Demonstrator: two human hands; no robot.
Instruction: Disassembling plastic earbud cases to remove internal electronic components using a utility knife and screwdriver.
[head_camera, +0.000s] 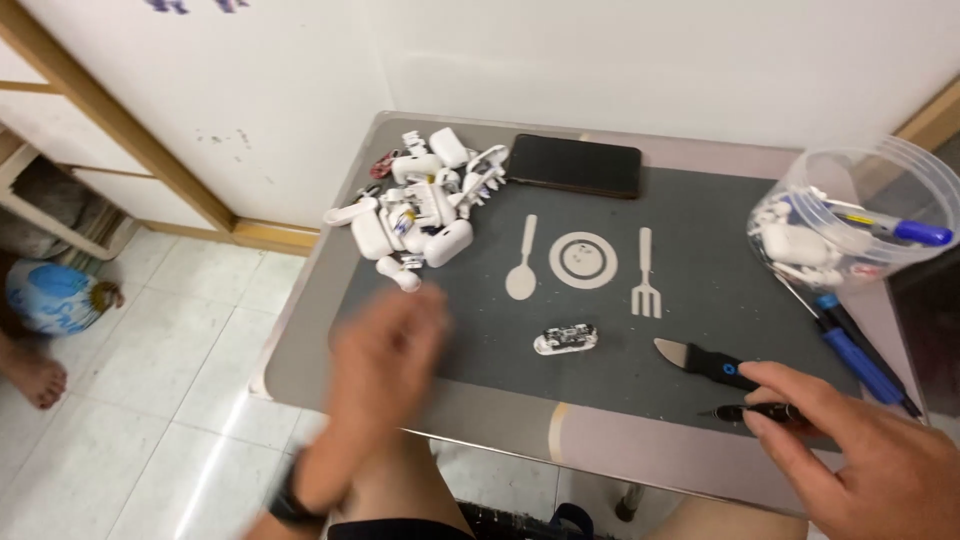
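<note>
On the dark grey mat (700, 300), right hand (860, 450) pinching a thin black tool (750, 411) beside the black-handled pry tool (705, 361), left hand (385, 365) blurred, open, empty, small earbud part (566, 339) between, white earbud pile (425, 205) behind.

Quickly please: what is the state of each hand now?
Left hand: blurred, holding nothing visible; open or closed cannot be told.
Right hand: fingers closed on thin black tool.
</note>
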